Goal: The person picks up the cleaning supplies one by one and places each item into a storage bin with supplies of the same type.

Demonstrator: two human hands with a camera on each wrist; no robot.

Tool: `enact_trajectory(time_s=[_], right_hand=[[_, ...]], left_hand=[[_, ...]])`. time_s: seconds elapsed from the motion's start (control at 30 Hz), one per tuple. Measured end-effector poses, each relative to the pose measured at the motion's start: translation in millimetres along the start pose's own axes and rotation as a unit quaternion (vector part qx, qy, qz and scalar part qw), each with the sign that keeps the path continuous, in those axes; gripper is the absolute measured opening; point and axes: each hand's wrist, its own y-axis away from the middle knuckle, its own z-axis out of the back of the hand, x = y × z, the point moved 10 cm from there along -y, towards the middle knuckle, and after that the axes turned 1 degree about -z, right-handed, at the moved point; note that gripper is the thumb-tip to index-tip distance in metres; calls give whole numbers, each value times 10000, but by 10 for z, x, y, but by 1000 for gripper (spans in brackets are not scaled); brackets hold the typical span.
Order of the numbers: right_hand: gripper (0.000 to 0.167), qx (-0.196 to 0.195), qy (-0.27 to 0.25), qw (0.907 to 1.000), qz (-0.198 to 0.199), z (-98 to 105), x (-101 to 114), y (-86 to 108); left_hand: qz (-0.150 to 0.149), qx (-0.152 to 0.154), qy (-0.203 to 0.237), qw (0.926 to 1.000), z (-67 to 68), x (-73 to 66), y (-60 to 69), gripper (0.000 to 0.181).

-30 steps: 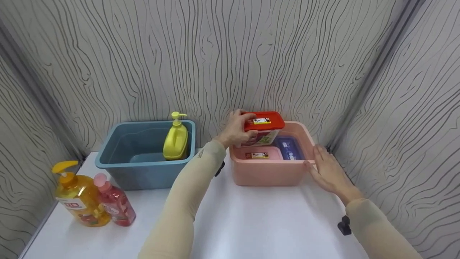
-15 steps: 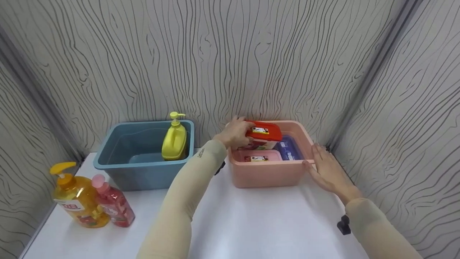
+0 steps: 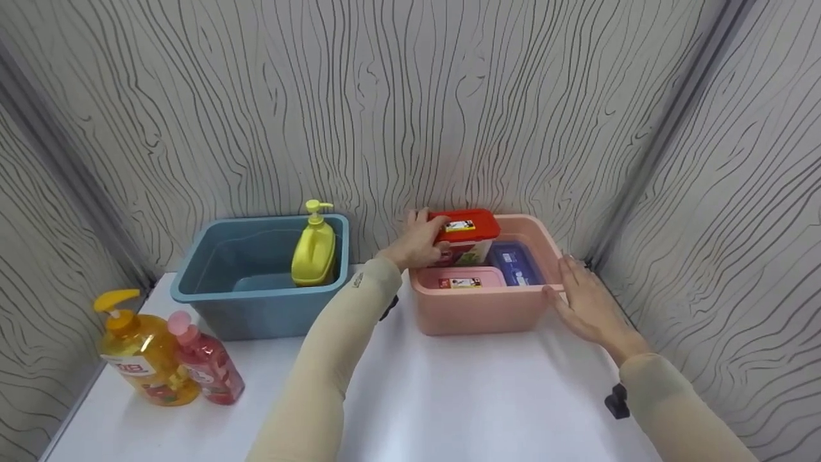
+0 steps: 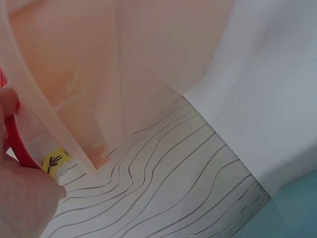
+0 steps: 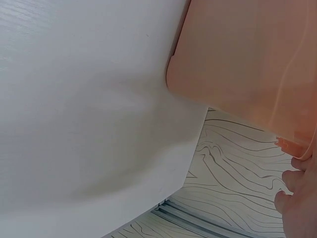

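Note:
In the head view my left hand (image 3: 415,244) grips the left end of a clear food container with a red lid (image 3: 474,226). The container stands low in the back left of a pink bin (image 3: 478,314), its base hidden by a flat pink-lidded box (image 3: 490,277). Beside them in the bin lies a blue-lidded box (image 3: 515,264). My right hand (image 3: 590,308) rests against the bin's right side, its fingers straight. The left wrist view catches my thumb and fingers around the red lid's edge, beyond the bin's wall (image 4: 59,59). Fingertips (image 5: 292,181) touch the rim in the right wrist view.
A blue-grey bin (image 3: 256,314) stands to the left, with a yellow pump bottle (image 3: 313,253) upright at its right end. On the white table (image 3: 474,398), an orange pump bottle (image 3: 151,359) and a red one with a pink cap (image 3: 211,369) stand front left. Patterned walls enclose the table.
The red-lidded container has gone down into the pink bin with my left hand, tilting on the way and now sitting more level. My right hand has kept its place.

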Motion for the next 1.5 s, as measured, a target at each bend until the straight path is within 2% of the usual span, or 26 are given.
enact_trajectory(time_s=[0.2,0.3,0.43,0.7,0.87,1.0,1.3,1.5], right_hand=[[84,-41,-36,10000,65,-39,38,8],[85,-29,-73,10000,51,-55,55,9],[85,18,-95,10000,21,-75,76,6],[87,135,-52,9999,-4,-88,114,-3],[86,88,-39,10000,25,-69,132,-21],[88,75,-108,9999,63,-70,138,-37],[85,-93,-163,9996,187,-3,68,-34],[88,17,-104,9999,84,0,-7,-39]], left_hand=[[34,229,-452,9987,-94,34,61,61],[-59,237,-796,9965,-104,34,84,60],[-149,278,-986,9946,-112,41,113,58],[-318,18,-571,9979,3,80,164,46],[-222,7,-481,9986,46,109,205,45],[-158,-20,-511,9986,85,74,248,43],[-379,259,-603,9971,143,-119,383,51],[-290,359,-421,9980,237,-117,495,54]])
